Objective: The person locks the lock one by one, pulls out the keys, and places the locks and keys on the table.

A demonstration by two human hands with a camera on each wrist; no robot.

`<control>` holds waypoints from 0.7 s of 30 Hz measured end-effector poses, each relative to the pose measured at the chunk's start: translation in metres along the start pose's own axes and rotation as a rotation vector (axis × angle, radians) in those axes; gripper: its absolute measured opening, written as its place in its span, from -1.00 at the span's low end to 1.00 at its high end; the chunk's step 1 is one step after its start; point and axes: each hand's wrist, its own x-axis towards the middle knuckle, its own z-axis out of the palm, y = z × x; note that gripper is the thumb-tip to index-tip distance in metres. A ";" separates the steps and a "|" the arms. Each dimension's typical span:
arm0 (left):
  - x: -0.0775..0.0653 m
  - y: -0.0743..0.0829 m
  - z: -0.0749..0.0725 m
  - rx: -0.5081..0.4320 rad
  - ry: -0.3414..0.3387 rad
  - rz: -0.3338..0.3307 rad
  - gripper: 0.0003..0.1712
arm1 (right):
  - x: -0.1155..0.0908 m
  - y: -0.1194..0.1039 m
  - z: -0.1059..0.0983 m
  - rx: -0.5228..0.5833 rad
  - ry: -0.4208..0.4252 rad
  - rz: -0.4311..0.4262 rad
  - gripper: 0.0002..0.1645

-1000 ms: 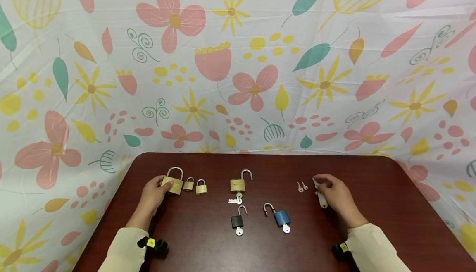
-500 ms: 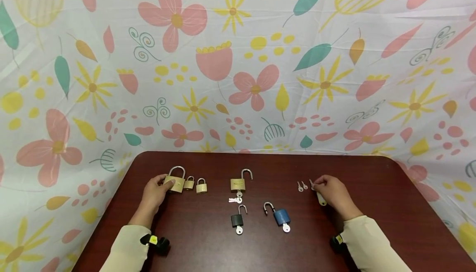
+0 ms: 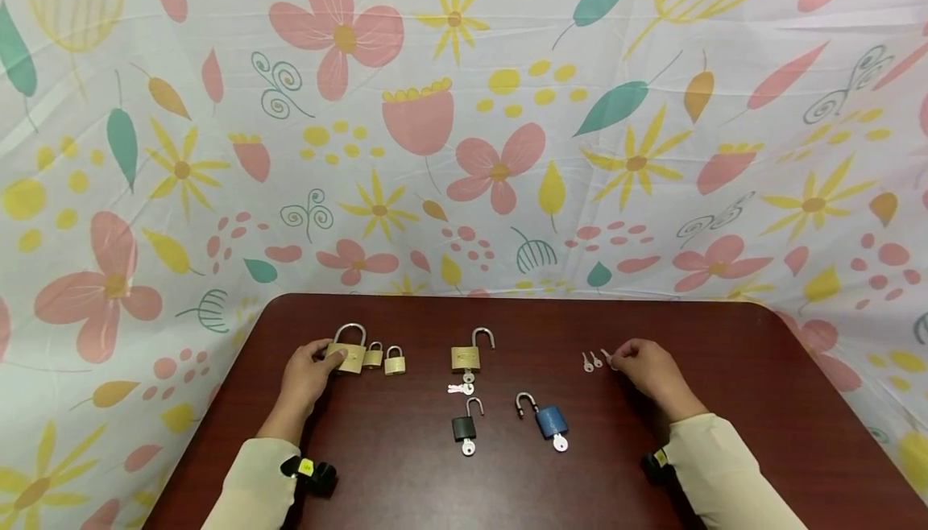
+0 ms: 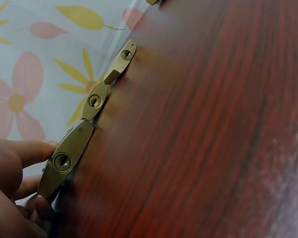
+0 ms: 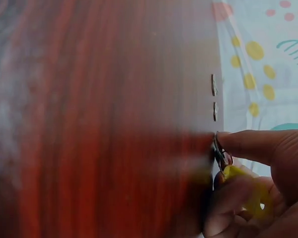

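My left hand [image 3: 304,373] grips the left side of a large brass padlock [image 3: 353,359], thumb across its face. Its keyhole end faces the left wrist camera. Two smaller brass padlocks, a narrow one [image 3: 373,356] and a wider one [image 3: 395,362], line up to its right, all with shackles down in their bodies. On the right, my right hand [image 3: 652,369] pinches a silver key [image 3: 607,358] close over the table. A yellow tag [image 5: 236,174] beside that key shows among the fingers in the right wrist view. Two small keys, one left [image 3: 588,364] and one right [image 3: 598,361], lie just left of it.
Mid-table lie three padlocks with raised shackles and keys in them: brass [image 3: 466,359], black [image 3: 464,428] and blue [image 3: 552,422]. More keys [image 3: 458,389] hang at the brass one. A flower-print cloth [image 3: 464,151] stands behind the dark red table [image 3: 406,474].
The large padlock has been straightened and shifted slightly right against its small neighbour. My right hand has moved a little left with its key, and the yellow tag is now hidden in the head view.
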 end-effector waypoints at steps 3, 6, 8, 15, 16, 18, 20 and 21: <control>0.000 0.000 0.000 0.011 -0.003 0.011 -0.42 | 0.001 0.002 -0.001 -0.030 0.008 -0.019 -0.74; 0.000 0.000 -0.001 0.016 -0.004 0.019 -0.43 | 0.001 0.004 -0.001 -0.036 0.006 -0.029 -0.73; 0.000 -0.001 -0.001 0.012 -0.008 0.018 -0.43 | 0.001 0.004 -0.002 -0.037 0.006 -0.032 -0.72; 0.000 -0.001 -0.001 0.023 -0.002 0.016 -0.43 | 0.002 0.007 -0.001 -0.022 -0.011 -0.027 -0.69; 0.000 -0.001 -0.001 0.025 -0.002 0.016 -0.43 | 0.002 0.007 -0.001 -0.024 -0.014 -0.031 -0.68; 0.000 -0.001 0.000 0.023 -0.003 0.017 -0.43 | 0.002 0.008 -0.003 -0.037 -0.010 -0.045 -0.63; 0.000 -0.001 0.000 0.020 -0.005 0.014 -0.43 | 0.000 0.008 -0.004 -0.043 -0.001 -0.051 -0.56; 0.000 -0.001 0.000 0.018 -0.006 0.013 -0.43 | -0.001 0.007 -0.004 -0.039 0.007 -0.052 -0.53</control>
